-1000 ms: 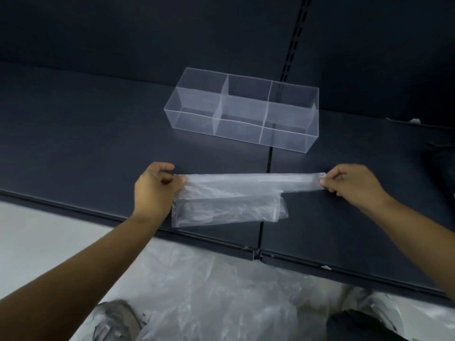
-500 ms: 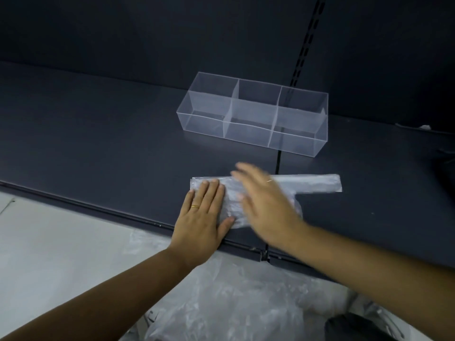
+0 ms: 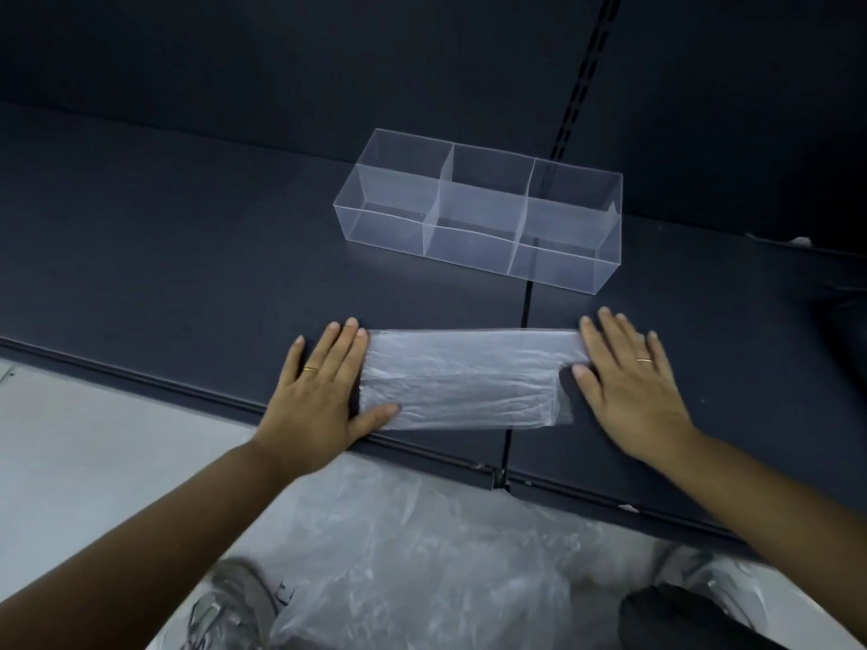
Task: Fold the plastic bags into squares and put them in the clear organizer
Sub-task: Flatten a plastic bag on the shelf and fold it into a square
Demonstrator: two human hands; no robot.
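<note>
One bag [image 3: 462, 377], between left hand [image 3: 319, 391], right hand [image 3: 628, 387]

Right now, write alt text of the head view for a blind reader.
The left hand and right hand rest flat at the ends of a plastic bag folded into a long strip on a dark shelf. A clear organizer stands behind it, empty.

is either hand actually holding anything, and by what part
Nothing gripped: left hand and right hand lie flat, pressing the two ends of the folded clear plastic bag.
</note>
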